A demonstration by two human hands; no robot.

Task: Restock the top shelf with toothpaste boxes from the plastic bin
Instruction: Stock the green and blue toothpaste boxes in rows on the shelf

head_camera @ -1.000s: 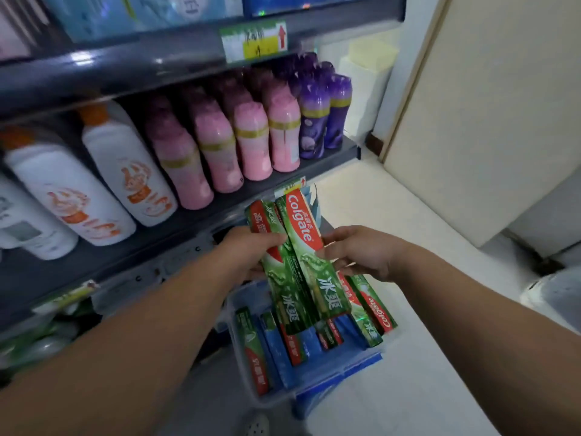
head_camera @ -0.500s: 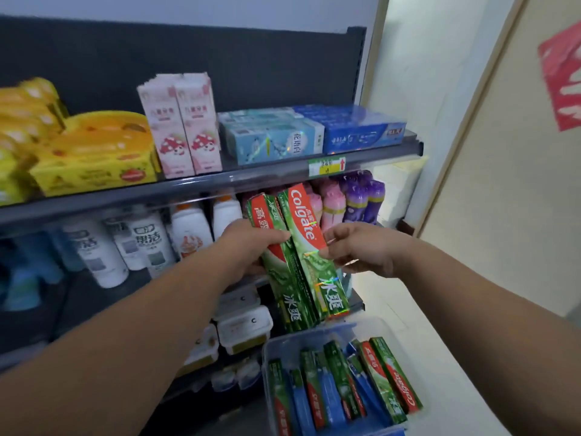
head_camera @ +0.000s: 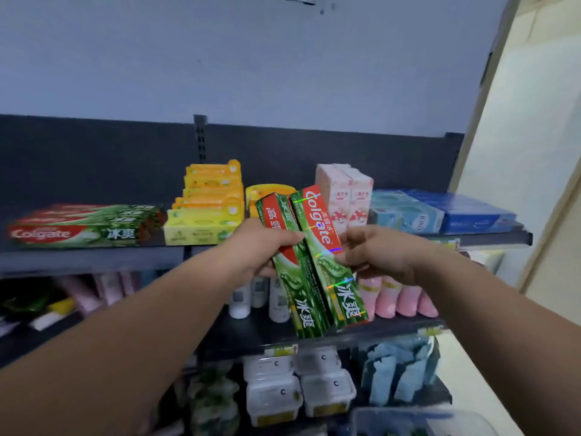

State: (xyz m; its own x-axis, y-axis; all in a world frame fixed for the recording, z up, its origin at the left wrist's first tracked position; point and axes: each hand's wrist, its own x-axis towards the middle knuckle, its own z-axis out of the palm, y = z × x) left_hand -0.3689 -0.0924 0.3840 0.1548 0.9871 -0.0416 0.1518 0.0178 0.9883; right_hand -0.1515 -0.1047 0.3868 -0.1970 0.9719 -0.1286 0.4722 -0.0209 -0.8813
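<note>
Both forearms reach forward and up from the lower corners of the view, bare to the edge of frame, and meet in front of the shelving.

The left hand is clamped on the upper part of the left toothpaste box, with the thumb lying across its front face. The right hand pinches the right edge of the right toothpaste box, fingertips curled onto its face.

The two green and red boxes are side by side and touching, red ends up, tops tilted to the left. They are held in the air in front of the top shelf, not resting on it.

On the top shelf, from left to right:
- a stack of matching Colgate boxes lying flat
- yellow boxes
- upright pink boxes
- pale blue boxes
- dark blue boxes

The shelf below carries white bottles and pink bottles. Lower again stand white lidded tubs and blue cloth-like goods, too blurred to identify.

The translucent rim of the plastic bin shows at the bottom right edge. Its contents cannot be made out.

The shelving has a dark back panel under a pale grey-blue wall. A cream panel stands to the right.
</note>
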